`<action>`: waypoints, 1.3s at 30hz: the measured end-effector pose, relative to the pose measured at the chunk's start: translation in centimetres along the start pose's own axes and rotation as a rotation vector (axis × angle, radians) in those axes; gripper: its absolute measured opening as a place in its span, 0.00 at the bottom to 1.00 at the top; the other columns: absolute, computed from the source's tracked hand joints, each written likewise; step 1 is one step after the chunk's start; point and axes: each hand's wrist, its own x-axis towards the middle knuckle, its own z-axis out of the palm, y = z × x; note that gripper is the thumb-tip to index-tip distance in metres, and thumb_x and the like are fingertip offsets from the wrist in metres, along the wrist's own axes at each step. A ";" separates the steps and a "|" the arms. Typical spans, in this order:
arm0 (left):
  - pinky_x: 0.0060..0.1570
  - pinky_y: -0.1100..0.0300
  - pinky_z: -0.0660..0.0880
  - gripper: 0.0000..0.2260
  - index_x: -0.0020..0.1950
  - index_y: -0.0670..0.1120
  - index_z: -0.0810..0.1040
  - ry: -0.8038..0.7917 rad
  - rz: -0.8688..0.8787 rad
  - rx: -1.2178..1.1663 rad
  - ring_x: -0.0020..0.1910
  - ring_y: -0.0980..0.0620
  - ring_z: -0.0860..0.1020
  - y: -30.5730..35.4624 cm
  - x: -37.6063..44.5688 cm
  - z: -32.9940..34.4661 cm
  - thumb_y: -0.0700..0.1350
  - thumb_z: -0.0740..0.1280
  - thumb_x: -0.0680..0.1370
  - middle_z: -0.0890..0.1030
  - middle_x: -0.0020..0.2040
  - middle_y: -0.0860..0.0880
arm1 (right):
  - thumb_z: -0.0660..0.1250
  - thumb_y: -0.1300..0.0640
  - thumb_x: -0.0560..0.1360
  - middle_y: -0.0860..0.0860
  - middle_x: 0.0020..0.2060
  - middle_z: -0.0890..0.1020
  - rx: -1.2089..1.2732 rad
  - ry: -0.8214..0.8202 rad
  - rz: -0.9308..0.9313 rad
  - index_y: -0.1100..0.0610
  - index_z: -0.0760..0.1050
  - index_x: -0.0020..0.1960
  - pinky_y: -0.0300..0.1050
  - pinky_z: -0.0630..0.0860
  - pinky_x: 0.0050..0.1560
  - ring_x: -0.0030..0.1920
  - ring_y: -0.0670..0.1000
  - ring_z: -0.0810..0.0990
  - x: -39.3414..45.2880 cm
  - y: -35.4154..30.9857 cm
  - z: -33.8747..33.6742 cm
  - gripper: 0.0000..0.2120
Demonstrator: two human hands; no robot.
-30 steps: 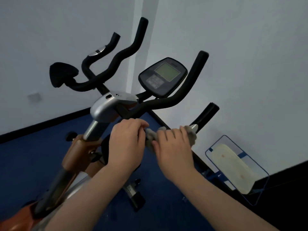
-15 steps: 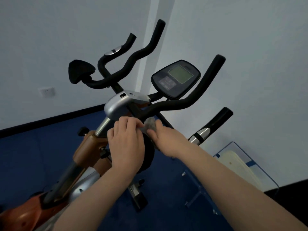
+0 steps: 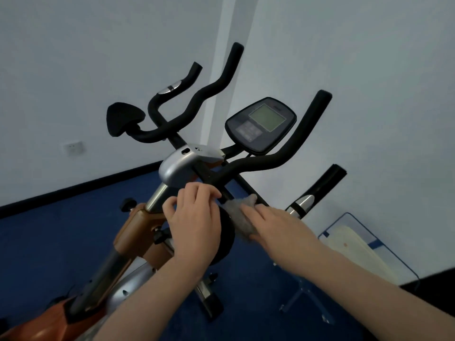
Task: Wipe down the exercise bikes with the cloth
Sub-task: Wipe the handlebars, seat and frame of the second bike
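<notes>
Along up-right-slanting handlebar (image 3: 248, 193): cloth (image 3: 240, 212)

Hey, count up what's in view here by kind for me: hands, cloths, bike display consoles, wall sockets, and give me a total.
Hands: 2, the left hand and the right hand
Cloths: 1, the grey cloth under the right hand
Display consoles: 1, the console
Wall sockets: 1, the wall socket
Total: 5
</notes>
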 end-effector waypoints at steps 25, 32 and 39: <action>0.29 0.70 0.55 0.03 0.46 0.56 0.79 -0.409 0.216 -0.002 0.28 0.64 0.68 2.5 3.4 3.1 0.48 0.66 0.75 0.76 0.33 0.60 | 0.61 0.52 0.78 0.54 0.56 0.81 -0.381 0.510 0.066 0.58 0.81 0.54 0.56 0.61 0.72 0.62 0.56 0.78 -2.5 12.2 -1.9 0.14; 0.31 0.71 0.57 0.04 0.47 0.55 0.80 -0.391 0.220 -0.015 0.28 0.65 0.67 2.5 3.2 3.2 0.46 0.67 0.76 0.74 0.32 0.61 | 0.59 0.48 0.79 0.52 0.47 0.77 0.313 0.742 0.644 0.56 0.76 0.56 0.46 0.73 0.42 0.46 0.52 0.76 -0.2 11.3 -2.2 0.14; 0.31 0.69 0.59 0.04 0.45 0.54 0.80 -0.397 0.214 -0.013 0.28 0.63 0.69 2.6 3.3 3.1 0.45 0.68 0.75 0.74 0.30 0.59 | 0.61 0.53 0.80 0.52 0.53 0.76 0.456 0.978 1.054 0.56 0.75 0.57 0.43 0.68 0.45 0.51 0.51 0.74 3.0 7.8 -1.7 0.10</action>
